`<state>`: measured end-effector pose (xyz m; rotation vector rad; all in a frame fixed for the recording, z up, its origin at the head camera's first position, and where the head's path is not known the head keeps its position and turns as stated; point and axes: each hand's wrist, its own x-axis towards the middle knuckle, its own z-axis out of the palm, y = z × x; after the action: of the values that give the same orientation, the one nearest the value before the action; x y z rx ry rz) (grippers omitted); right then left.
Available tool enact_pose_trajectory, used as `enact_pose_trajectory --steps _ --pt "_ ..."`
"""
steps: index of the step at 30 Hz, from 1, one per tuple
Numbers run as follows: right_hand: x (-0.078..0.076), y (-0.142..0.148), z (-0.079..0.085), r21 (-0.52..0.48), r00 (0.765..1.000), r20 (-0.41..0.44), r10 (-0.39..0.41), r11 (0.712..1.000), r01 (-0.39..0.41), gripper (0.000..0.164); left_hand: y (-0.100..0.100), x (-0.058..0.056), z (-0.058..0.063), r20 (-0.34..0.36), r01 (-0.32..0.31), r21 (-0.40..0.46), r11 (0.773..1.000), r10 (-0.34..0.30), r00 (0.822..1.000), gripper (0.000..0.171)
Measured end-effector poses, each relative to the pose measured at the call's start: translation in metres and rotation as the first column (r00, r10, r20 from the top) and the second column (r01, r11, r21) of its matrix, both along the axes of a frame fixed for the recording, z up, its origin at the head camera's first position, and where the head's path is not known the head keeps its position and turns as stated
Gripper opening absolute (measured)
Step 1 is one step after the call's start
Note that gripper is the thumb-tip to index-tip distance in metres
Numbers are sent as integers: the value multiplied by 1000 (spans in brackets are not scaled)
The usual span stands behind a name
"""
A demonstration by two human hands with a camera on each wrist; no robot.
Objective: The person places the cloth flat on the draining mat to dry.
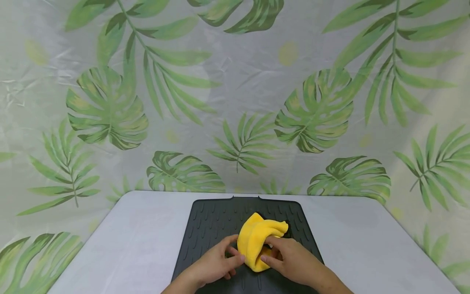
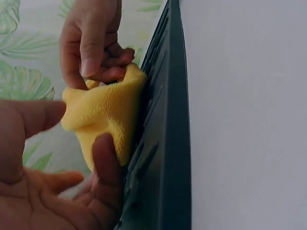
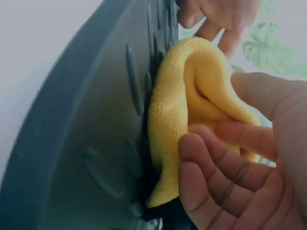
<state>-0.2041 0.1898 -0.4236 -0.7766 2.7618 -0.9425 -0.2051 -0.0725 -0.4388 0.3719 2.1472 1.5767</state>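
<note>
Between the fingers of my two hands stands a yellow cloth (image 1: 253, 241), bunched into a hollow curl with its opening toward my right fingers. My left hand (image 1: 220, 261) sits at the cloth's left side, its thumb and index finger spread well apart, their tips at the fabric or just beside it; the other fingers bend loosely, and nothing is clasped among them. My right hand (image 1: 293, 259) works at the opening, index finger set at the upper fold, thumb at the lower wall, the remaining fingers curled. Because fabric and knuckles cover one another in the right wrist view, I cannot tell whether these fingers pinch the rim or merely press against it.

Under my fingers, and bearing the cloth, lies a black mat (image 1: 211, 222) with raised ridges. To either side of my hands extends a white table (image 1: 121, 245); ahead of my fingertips, past the table's far edge, hangs a leaf-printed sheet (image 1: 235, 81).

As to progress, I judge the handling to be partway along. Done: the cloth is gathered into a rounded, open form between my fingers. Left: a loose fold juts out beyond my right index finger, and neither hand is yet clear of the fabric.
</note>
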Motion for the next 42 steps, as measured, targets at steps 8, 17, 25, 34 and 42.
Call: enact_pose_trajectory --steps 8,17,25,34,42 --pt "2 0 1 -4 995 -101 -7 1000 6 48 -3 -4 2 90 5 171 985 -21 996 78" --pt "0 -4 -2 -92 998 41 54 994 -50 57 -4 -3 2 117 -13 147 989 -4 993 84" --pt "0 -8 -6 -159 988 116 100 984 -81 48 -6 -4 -2 196 22 267 963 -76 978 85" --pt "3 -15 -10 -216 989 118 94 974 -67 30 -2 -3 -6 116 60 180 982 -82 990 67" --pt "8 -17 -12 -207 992 -32 121 970 -125 17 2 -3 -9 50 1 148 989 -8 999 59"
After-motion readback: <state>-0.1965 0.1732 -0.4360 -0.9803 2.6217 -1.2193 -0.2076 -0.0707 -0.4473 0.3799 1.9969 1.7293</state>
